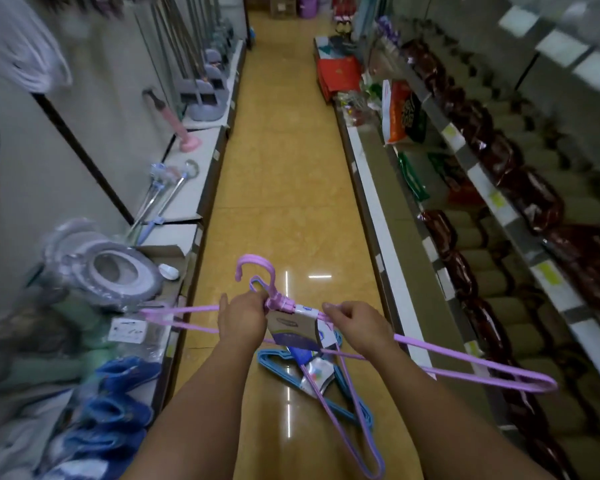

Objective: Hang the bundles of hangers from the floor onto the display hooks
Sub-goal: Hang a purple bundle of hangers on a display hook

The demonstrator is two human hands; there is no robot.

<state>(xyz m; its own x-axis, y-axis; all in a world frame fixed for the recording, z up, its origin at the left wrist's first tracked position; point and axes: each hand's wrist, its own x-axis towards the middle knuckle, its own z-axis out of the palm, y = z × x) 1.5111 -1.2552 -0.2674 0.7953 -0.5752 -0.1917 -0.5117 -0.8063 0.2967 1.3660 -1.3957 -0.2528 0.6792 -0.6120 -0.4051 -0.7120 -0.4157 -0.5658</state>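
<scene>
A bundle of pink hangers (465,367) with a cardboard label band (293,329) is held up in front of me over the aisle floor. My left hand (241,317) grips the bundle at the neck, just under the pink hooks (257,268). My right hand (355,323) pinches the bundle's shoulder right of the label. A second hanger bundle, purple, (347,424) hangs down from the same grip. Beneath it a blue hanger bundle (281,362) lies on the floor. No display hook shows clearly.
A yellow tiled aisle floor (281,168) runs ahead between two shelf units. The left shelf (187,188) carries mop heads, toilet seats and blue items. Packaged goods fill the right shelves (482,188). Boxes stand at the far end of the aisle.
</scene>
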